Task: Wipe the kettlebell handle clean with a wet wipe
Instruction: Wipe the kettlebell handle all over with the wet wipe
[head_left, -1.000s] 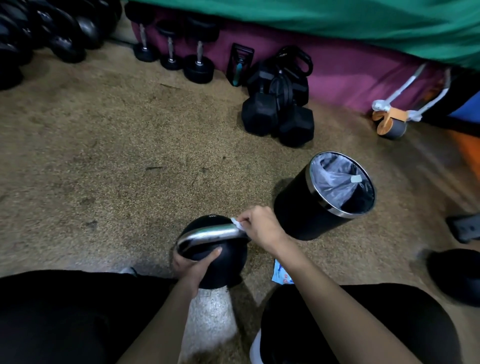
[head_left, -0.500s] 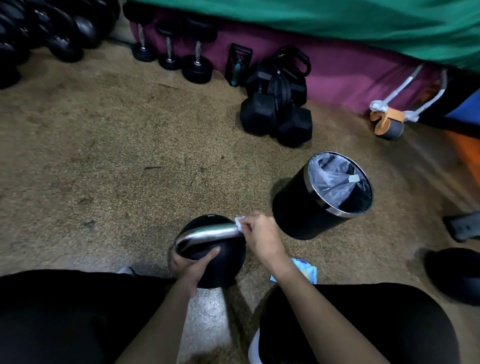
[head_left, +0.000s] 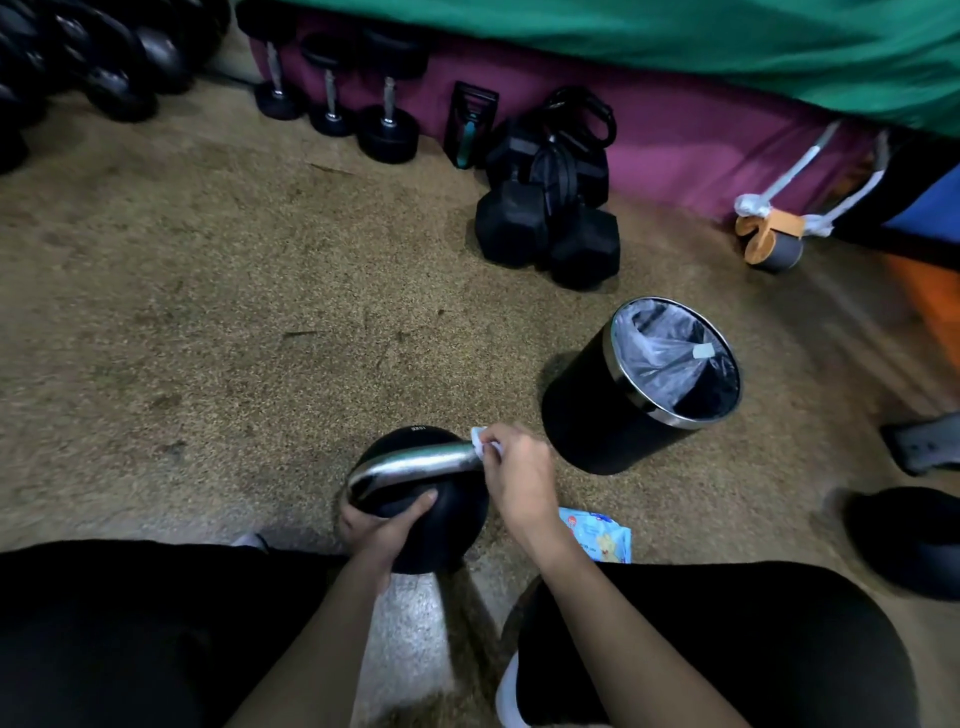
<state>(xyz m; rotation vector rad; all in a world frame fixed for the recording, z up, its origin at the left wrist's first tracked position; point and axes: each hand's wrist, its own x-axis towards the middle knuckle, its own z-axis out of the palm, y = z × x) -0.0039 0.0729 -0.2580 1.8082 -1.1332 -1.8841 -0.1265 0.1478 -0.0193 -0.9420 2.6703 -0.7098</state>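
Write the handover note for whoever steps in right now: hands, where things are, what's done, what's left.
Left hand grips the kettlebell, steadying it on the floor.
Right hand pinches the wet wipe against the right end of the handle.
Wipe pack lies by the right knee; lined bin stands right of the kettlebell.
Done: wipe on the handle; how much is clean cannot be told.
Left: finish the handle's length, then bin the wipe.
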